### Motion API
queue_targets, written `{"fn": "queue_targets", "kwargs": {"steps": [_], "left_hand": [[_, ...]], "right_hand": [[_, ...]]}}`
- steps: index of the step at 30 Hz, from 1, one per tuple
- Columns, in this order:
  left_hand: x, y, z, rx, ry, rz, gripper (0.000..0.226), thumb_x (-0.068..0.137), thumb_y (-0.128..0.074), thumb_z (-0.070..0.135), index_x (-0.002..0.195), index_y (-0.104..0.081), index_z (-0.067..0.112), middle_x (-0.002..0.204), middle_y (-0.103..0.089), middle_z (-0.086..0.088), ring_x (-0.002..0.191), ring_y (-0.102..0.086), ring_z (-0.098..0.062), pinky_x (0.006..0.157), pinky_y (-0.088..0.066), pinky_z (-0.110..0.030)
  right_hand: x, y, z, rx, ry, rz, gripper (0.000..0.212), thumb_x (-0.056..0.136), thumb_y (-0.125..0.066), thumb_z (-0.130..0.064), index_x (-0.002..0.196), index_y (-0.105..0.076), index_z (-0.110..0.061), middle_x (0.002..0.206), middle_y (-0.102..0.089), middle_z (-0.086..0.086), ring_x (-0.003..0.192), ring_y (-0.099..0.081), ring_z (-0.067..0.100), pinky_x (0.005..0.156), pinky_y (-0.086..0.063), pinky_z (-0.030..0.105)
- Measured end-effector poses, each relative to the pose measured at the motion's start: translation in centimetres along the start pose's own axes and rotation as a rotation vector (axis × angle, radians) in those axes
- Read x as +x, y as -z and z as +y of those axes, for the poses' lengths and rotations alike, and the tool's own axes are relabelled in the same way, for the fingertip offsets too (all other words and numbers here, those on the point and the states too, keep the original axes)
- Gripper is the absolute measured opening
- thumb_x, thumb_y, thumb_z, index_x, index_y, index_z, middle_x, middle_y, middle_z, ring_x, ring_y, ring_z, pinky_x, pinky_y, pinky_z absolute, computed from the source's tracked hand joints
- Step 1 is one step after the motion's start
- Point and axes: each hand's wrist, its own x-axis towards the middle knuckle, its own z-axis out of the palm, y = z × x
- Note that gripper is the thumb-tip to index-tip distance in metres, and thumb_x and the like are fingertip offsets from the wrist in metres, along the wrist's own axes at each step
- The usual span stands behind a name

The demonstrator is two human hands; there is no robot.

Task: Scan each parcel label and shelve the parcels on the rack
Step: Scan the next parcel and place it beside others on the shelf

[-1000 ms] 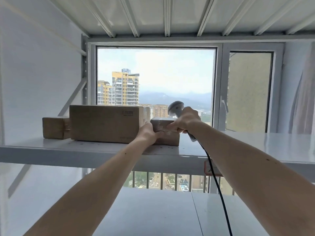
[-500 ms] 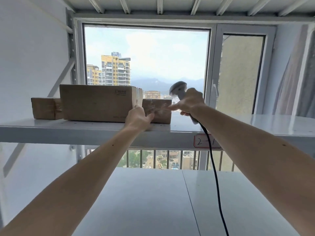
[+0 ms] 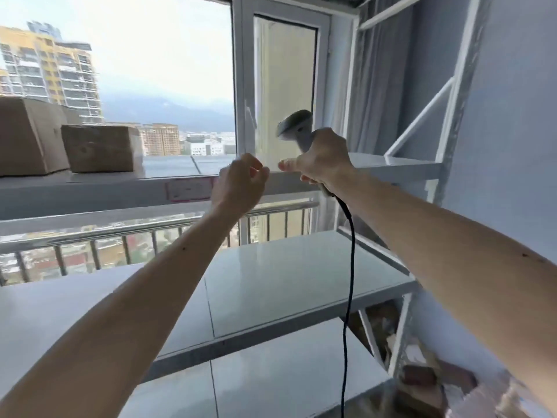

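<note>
A small brown parcel (image 3: 99,149) stands on the rack's upper shelf (image 3: 90,188) at the left, beside a larger brown parcel (image 3: 27,137) cut off by the frame edge. My left hand (image 3: 238,185) hovers in front of the shelf edge, to the right of the parcels, with its fingers curled and nothing in it. My right hand (image 3: 325,158) grips the handle of a grey barcode scanner (image 3: 295,126), head up and turned left, thumb stretched toward the left hand. The scanner's black cable (image 3: 349,267) hangs straight down.
A pink-edged label (image 3: 188,188) is stuck on the upper shelf's front edge. Below lies a white middle shelf (image 3: 286,276), and another under it. The rack's white upright and brace (image 3: 452,95) stand at right. Brown parcels (image 3: 428,384) lie low at bottom right. A window and railing are behind.
My left hand has let go of the small parcel and pulled back to the right. The view has swung right, so the parcels now sit at the far left.
</note>
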Motion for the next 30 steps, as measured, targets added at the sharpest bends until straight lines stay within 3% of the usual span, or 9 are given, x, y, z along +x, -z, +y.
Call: {"fn": "queue_targets", "kwargs": {"steps": [4,8,12,17,21,25,30], "left_hand": [[-5.1,-10.8,7.7,-0.114,-0.006,-0.169,0.013,0.097,-0.061,0.034,0.099,-0.066,0.023,0.104,-0.074,-0.006,0.098,-0.068,-0.03,0.086,-0.056,-0.043],[-12.2,-21.2,16.1,-0.171,-0.025,-0.372,0.017,0.098,-0.059,0.033,0.101,-0.068,0.019,0.105,-0.074,-0.006,0.1,-0.067,-0.031,0.086,-0.054,-0.041],[-18.8,-29.8,24.1,-0.282,-0.038,-0.534,0.016,0.096,-0.061,0.036,0.101,-0.066,0.021,0.104,-0.073,-0.007,0.098,-0.068,-0.033,0.086,-0.056,-0.047],[-25.5,-38.2,33.2,-0.334,-0.105,-0.731,0.026,0.101,-0.056,0.037,0.114,-0.064,0.017,0.102,-0.067,0.0,0.093,-0.063,-0.024,0.079,-0.053,-0.036],[-29.6,-44.1,39.3,-0.36,-0.186,-0.867,0.026,0.1,-0.057,0.039,0.114,-0.062,0.018,0.106,-0.069,0.002,0.093,-0.062,-0.021,0.077,-0.05,-0.034],[-33.1,-49.9,45.0,-0.394,-0.263,-0.976,0.03,0.097,-0.056,0.04,0.115,-0.064,0.017,0.105,-0.071,-0.004,0.096,-0.067,-0.028,0.081,-0.058,-0.043],[-37.5,-55.5,51.5,-0.416,-0.344,-1.127,0.031,0.101,-0.056,0.039,0.121,-0.062,0.016,0.109,-0.067,0.002,0.096,-0.061,-0.019,0.074,-0.046,-0.031]], "right_hand": [[-4.2,9.2,9.1,-0.115,-0.1,0.063,0.058,0.067,-0.094,-0.039,0.102,-0.064,-0.005,0.088,-0.074,0.011,0.077,-0.074,0.026,0.076,-0.062,0.044],[-9.2,18.5,18.2,-0.188,-0.224,0.118,0.06,0.069,-0.092,-0.04,0.111,-0.065,-0.006,0.098,-0.074,0.01,0.086,-0.073,0.028,0.08,-0.061,0.043],[-14.3,26.6,26.3,-0.252,-0.351,0.148,0.056,0.067,-0.09,-0.039,0.105,-0.063,-0.009,0.095,-0.072,0.009,0.084,-0.073,0.028,0.078,-0.061,0.044],[-19.8,35.4,34.8,-0.29,-0.506,0.263,0.056,0.065,-0.09,-0.038,0.106,-0.064,-0.011,0.098,-0.072,0.007,0.087,-0.072,0.028,0.08,-0.06,0.046],[-23.5,41.7,40.1,-0.305,-0.633,0.351,0.053,0.067,-0.09,-0.034,0.107,-0.063,-0.011,0.097,-0.071,0.006,0.087,-0.071,0.027,0.08,-0.061,0.047],[-26.8,47.2,44.6,-0.326,-0.74,0.433,0.049,0.07,-0.088,-0.03,0.106,-0.061,-0.012,0.094,-0.071,0.008,0.08,-0.072,0.026,0.076,-0.062,0.046],[-30.4,52.8,49.5,-0.355,-0.907,0.514,0.045,0.072,-0.086,-0.024,0.105,-0.059,-0.01,0.096,-0.069,0.009,0.081,-0.072,0.026,0.075,-0.063,0.045]]}}
